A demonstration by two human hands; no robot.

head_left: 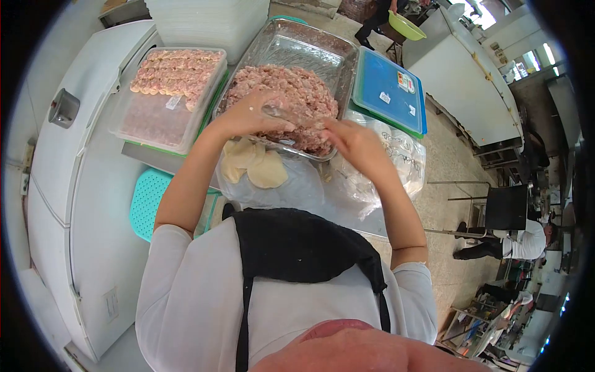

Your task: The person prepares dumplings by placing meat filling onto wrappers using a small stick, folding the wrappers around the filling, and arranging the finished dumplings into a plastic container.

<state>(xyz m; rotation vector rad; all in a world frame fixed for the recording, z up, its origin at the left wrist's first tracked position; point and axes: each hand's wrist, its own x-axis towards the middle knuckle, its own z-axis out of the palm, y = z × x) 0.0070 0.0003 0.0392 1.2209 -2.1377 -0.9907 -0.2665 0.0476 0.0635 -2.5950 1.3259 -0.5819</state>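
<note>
Ground meat (282, 84) fills the near part of a clear plastic tub (334, 46). Over the meat's left side is my left hand (260, 113), its fingers curved toward the right; whatever it holds is too small to make out. My right hand (354, 141) is at the tub's near right corner, fingers pinched together at the meat's edge, their contents hidden. Just below the tub, flat pale dough rounds (266, 168) lie on a plastic sheet (300, 186). A clear container (149, 118) at the left has rows of shaped meat pieces (167, 73) in it.
A blue lid (387, 87) and plastic-wrapped packages (400, 158) are at the right. A white stack (198, 25) stands behind. A metal pot (64, 108) sits at far left, above a turquoise stool (149, 201). One person (527, 240) sits at far right; another stands behind.
</note>
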